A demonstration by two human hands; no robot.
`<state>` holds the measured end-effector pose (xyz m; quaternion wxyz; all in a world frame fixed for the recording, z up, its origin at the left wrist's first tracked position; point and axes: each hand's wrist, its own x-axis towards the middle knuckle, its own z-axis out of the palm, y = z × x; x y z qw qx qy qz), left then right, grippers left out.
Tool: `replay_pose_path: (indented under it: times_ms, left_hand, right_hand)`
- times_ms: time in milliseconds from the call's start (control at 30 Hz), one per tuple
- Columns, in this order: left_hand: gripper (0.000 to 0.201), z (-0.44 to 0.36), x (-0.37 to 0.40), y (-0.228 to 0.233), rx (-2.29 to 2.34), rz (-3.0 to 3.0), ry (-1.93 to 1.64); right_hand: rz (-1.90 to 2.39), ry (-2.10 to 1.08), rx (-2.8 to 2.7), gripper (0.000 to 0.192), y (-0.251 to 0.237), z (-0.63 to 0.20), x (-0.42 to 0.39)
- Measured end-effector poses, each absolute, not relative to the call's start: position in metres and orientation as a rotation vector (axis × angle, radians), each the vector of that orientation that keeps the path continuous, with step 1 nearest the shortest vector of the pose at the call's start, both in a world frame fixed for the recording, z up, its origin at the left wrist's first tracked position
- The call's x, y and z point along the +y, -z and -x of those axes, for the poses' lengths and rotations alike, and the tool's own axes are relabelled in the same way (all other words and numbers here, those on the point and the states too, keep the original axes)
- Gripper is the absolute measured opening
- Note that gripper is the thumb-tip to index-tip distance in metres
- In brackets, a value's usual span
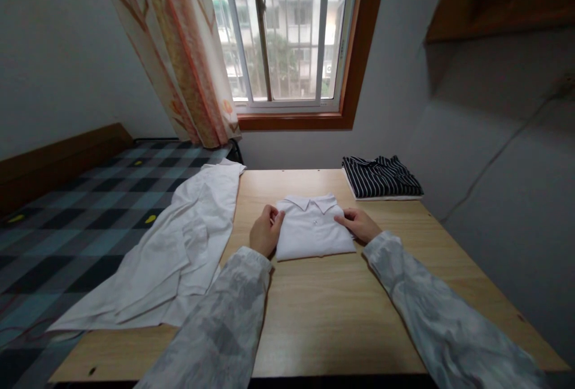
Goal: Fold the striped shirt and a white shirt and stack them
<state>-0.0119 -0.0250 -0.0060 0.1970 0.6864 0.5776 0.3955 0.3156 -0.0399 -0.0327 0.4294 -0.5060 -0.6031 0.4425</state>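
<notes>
A white polo shirt (312, 227), folded into a neat rectangle with its collar toward the window, lies in the middle of the wooden table (341, 305). My left hand (266, 230) grips its left edge, fingers curled over the fabric. On the shirt's right edge, near the collar side, my right hand (358, 223) holds on in the same way. Both arms wear pale patterned sleeves.
A folded dark striped shirt (381, 176) sits on a white one at the table's far right. Loose white garments (175, 251) drape over the table's left edge onto a bed with a checked cover (81, 209). A wall runs along the right; a window and curtain stand ahead.
</notes>
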Motion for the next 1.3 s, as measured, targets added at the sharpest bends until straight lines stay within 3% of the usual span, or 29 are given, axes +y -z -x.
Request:
replay_pose_path:
  times_ms: [267, 500, 667, 867, 1133, 1300]
  left_hand:
    - [0.029, 0.012, -0.025, 0.007, 1.576, -1.888, -1.155]
    - [0.03, 0.011, -0.026, 0.006, 1.552, -1.841, -1.229]
    - [0.036, 0.006, -0.027, 0.012, 1.457, -1.601, -1.358]
    - [0.04, 0.006, -0.025, 0.01, 1.354, -1.46, -1.453]
    - [0.054, -0.002, -0.036, 0.011, 1.367, -1.408, -1.352]
    - [0.035, -0.001, -0.047, 0.005, 1.236, -1.532, -1.206]
  right_hand:
    - [1.271, -1.113, -1.394, 0.061, 0.052, -0.318, -0.033]
    - [1.381, -0.938, -1.4, 0.062, 0.041, -0.313, -0.039]
    - [1.366, -0.985, -1.372, 0.067, 0.034, -0.315, -0.038]
    - [1.318, -1.064, -1.335, 0.057, 0.038, -0.319, -0.032]
    - [1.429, -0.677, -1.32, 0.046, 0.048, -0.317, -0.027]
    - [1.483, -0.489, -1.219, 0.049, 0.051, -0.321, -0.024]
